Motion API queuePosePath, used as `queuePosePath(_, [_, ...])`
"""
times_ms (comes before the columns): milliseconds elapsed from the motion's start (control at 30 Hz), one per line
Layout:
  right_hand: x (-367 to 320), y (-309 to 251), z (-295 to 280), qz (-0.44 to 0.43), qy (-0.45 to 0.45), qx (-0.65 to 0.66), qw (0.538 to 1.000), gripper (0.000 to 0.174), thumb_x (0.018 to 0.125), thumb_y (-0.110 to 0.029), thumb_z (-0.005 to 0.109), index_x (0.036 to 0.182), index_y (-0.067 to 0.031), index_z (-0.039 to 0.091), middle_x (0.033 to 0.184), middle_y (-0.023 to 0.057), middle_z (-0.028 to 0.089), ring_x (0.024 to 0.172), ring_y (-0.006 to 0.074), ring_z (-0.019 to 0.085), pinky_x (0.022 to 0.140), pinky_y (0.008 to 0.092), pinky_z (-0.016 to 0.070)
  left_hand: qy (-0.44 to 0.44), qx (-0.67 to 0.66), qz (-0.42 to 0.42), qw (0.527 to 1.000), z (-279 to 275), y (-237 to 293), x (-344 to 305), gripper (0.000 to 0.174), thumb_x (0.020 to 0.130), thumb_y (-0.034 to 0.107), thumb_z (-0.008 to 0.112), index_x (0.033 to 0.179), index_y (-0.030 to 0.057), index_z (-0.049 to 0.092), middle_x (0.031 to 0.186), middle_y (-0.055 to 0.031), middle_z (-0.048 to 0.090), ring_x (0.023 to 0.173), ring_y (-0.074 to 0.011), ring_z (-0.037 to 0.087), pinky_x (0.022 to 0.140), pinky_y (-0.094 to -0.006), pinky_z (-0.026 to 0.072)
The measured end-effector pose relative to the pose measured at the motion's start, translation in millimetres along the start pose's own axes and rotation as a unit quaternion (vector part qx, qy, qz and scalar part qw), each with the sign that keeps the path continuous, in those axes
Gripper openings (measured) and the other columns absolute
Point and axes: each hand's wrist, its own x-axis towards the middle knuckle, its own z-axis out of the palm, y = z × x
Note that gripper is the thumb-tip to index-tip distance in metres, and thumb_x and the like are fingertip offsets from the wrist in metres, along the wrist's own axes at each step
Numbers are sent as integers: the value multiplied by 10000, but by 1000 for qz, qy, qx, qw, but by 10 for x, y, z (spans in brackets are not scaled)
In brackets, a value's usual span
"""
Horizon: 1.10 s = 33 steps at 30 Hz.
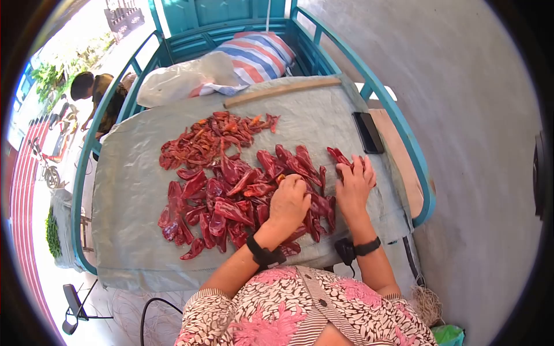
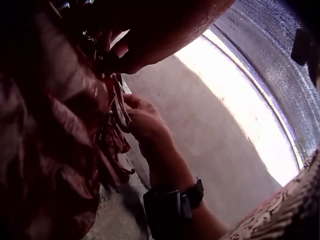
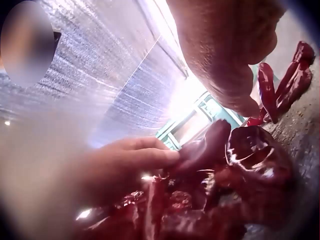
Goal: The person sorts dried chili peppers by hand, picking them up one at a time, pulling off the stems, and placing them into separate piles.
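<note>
Dried chilies (image 1: 231,190) heaped on the grey tarp (image 1: 133,190) — I see the left hand (image 1: 290,202) curled, pinching one at the near side, right hand (image 1: 355,184) flat, fingers spread on the heap's right edge.

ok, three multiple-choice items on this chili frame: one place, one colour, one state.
1. Where does the black phone lie?
A. at the right edge of the tarp
B. under the pile
C. in a hand

2. What colour are the dried chilies?
A. green
B. dark red
C. yellow

3. How is the left hand?
A. flat and spread
B. raised in the air
C. curled on the chilies

1 A: the phone lies on bare tarp, right of the pile.
2 B: the head view shows dark red skins.
3 C: its fingers curl over chilies in mid-pile.
</note>
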Motion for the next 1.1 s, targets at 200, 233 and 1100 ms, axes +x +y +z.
queuePosePath(200, [5, -58, -175, -16, -165, 402, 900, 301, 873, -185, 725, 1161, -105, 689, 1124, 75, 699, 1127, 271, 615, 1074, 470, 332, 49, -144, -76, 985, -120, 13, 34, 179, 892, 72, 728, 1027, 35, 616, 888, -97, 616, 673, -166, 590, 605, -308, 486])
queuePosePath(233, [-8, -151, -256, -8, -174, 436, 883, 291, 887, -190, 716, 1163, -102, 689, 1085, 75, 709, 1076, 264, 630, 1058, 458, 344, 52, -142, -69, 986, -112, 25, 31, 179, 891, 67, 725, 1030, 35, 617, 882, -94, 613, 680, -170, 594, 611, -312, 487])
queuePosePath(1100, [155, -36, 320, -84, -129, 47, 987, 365, 850, -251, 733, 1194, -158, 659, 1014, 58, 663, 968, 242, 622, 920, 417, 379, -6, -6, -14, 1000, 152, -88, -95, 452, 810, 135, 765, 1234, 102, 610, 1433, -226, 417, 1229, -421, 521, 977, -466, 497])
